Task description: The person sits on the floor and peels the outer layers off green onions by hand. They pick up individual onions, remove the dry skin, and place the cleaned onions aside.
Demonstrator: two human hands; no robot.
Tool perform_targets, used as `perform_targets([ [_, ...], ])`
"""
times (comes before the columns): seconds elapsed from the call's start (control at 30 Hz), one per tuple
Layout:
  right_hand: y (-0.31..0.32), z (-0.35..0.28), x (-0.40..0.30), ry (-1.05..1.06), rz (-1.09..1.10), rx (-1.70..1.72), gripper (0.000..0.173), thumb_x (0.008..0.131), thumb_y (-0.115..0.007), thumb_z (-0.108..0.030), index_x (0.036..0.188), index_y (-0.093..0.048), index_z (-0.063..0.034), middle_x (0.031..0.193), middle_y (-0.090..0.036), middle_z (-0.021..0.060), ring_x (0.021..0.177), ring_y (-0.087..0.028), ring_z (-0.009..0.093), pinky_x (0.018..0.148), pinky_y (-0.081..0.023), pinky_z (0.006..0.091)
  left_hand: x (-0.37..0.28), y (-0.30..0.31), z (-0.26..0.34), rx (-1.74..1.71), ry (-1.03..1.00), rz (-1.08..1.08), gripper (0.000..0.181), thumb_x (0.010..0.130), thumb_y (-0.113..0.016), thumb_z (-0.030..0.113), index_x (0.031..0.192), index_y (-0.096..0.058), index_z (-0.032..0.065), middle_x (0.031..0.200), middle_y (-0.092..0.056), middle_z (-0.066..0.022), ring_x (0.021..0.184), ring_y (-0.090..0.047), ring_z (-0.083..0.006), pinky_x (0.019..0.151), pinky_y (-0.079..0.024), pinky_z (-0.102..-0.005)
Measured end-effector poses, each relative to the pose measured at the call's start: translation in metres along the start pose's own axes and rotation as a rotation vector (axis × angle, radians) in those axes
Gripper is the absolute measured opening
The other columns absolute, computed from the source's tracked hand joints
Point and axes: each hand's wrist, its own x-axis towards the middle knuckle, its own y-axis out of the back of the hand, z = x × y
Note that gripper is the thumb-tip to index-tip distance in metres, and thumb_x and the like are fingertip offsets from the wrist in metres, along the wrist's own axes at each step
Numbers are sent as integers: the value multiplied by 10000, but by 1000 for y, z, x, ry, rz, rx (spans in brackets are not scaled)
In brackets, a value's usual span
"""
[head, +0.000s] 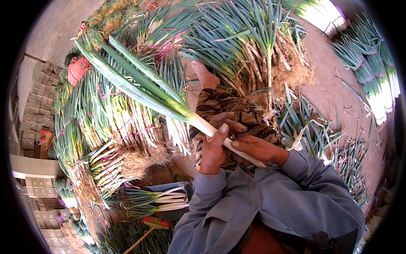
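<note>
A long green onion [205, 124] lies diagonally across my lap, its white stalk towards my body and its broad green leaves spread to the upper left. My left hand [214, 152] holds the white stalk, thumb on top and fingers showing beyond it. Lower down, my right hand [258, 147] has its thumb pressed against the same stalk; its other fingers are mostly hidden. The stalk's lower end reaches my grey shirt. Past my camouflage trousers [209, 103] and bare foot [204, 74], a pile of unpeeled green onions [250, 63] shows brown, rooty ends.
Tied onion bundles [104, 111] crowd the left. Peeled white-stalked onions [169, 200] lie beside my left arm, near a wooden-handled tool [142, 236]. Stripped leaves [312, 123] litter the right floor; finished bundles [371, 70] stand beyond. A person in a checked shirt [78, 70] is at far left.
</note>
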Motion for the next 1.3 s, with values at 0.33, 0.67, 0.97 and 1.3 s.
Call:
perform_targets([
  [0.33, -10, -14, 4, 12, 52, 286, 386, 1059, -461, -373, 1130, -624, -30, 878, -645, 38, 728, -599, 103, 628, -490, 245, -2, 5, 2, 217, 13, -33, 480, 945, -658, 215, 1340, -513, -15, 1223, -616, -134, 1178, -581, -225, 1031, -461, -357],
  [0.67, -8, -10, 13, -39, 146, 466, 320, 1022, -561, -270, 1252, -579, -48, 955, -676, 62, 765, -658, 134, 656, -548, 274, -4, 11, -1, 83, 47, -16, 460, 916, -641, 99, 1343, -521, -23, 1320, -580, -140, 1250, -531, -235, 1075, -410, -360],
  [0.97, -3, 1, 21, 40, 159, 393, 341, 1003, -595, -225, 1285, -575, -34, 1059, -670, 48, 878, -652, 128, 762, -545, 276, -4, 15, -5, 127, 4, 7, 468, 914, -628, 105, 1346, -511, -31, 1334, -575, -156, 1254, -532, -245, 1088, -398, -369],
  [1.3, -1, 6, 22, 71, 139, 402, 305, 994, -615, -234, 1227, -604, -37, 1069, -675, 40, 904, -648, 111, 790, -538, 274, -5, 13, -3, 156, 10, 12, 467, 919, -622, 98, 1354, -503, -26, 1341, -570, -152, 1264, -530, -243, 1081, -404, -357],
])
